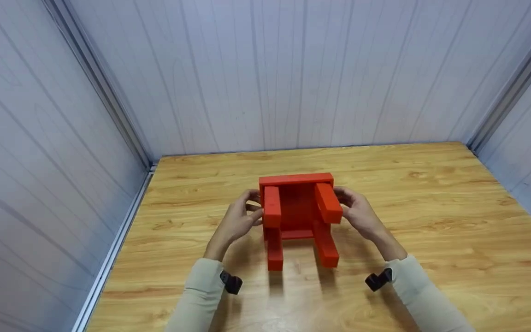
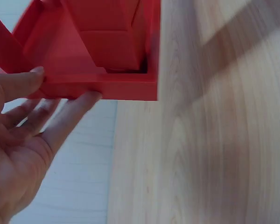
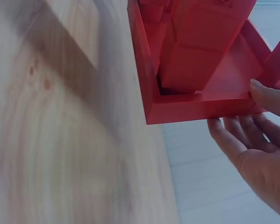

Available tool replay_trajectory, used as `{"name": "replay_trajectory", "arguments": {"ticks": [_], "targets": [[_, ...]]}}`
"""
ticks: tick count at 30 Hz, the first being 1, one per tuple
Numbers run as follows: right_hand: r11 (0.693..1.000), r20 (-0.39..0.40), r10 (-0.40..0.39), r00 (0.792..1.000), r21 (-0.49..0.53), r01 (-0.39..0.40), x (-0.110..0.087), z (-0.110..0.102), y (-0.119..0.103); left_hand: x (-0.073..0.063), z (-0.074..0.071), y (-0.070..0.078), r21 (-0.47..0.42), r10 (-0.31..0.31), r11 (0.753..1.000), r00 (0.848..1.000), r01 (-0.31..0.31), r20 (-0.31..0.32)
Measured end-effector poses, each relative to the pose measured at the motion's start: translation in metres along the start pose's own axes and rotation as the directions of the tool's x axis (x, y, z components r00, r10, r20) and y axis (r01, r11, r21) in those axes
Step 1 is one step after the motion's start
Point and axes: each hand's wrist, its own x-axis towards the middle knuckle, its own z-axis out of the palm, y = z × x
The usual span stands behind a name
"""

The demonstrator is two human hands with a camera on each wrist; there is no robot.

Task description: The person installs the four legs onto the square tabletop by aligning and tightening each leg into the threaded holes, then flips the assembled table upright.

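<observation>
A small red stool is tipped so its underside and legs point toward me, with the seat's far side turned away. My left hand grips its left edge; in the left wrist view the thumb lies on the rim while the fingers lie against the outer side. On the opposite edge my right hand holds on the same way, thumb at the inner rim and fingers outside. The stool's top face is hidden.
Beneath is a wood-grain table. A pale panelled wall rises behind it, with further panels at left and right. A metal strip borders the table's left edge. Shadows of the stool fall on the wood.
</observation>
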Motion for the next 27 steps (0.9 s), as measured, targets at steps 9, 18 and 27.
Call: {"name": "replay_trajectory", "arguments": {"ticks": [9, 18, 27], "targets": [[0.98, 0.005, -0.19, 0.982, 0.067, 0.189, -0.005, -0.007, -0.007, -0.002, -0.002, 0.007, 0.112, 0.236, 0.965, 0.972, -0.236, 0.013], [0.897, 0.006, -0.438, 0.899, 0.071, 0.436, -0.007, -0.006, -0.007, -0.006, 0.002, 0.011, 0.142, 0.348, 0.929, 0.937, -0.342, -0.017], [0.808, -0.008, -0.589, 0.808, -0.006, 0.589, -0.005, -0.002, -0.007, -0.007, 0.006, 0.01, 0.301, 0.55, 0.807, 0.832, -0.508, -0.068]]}}
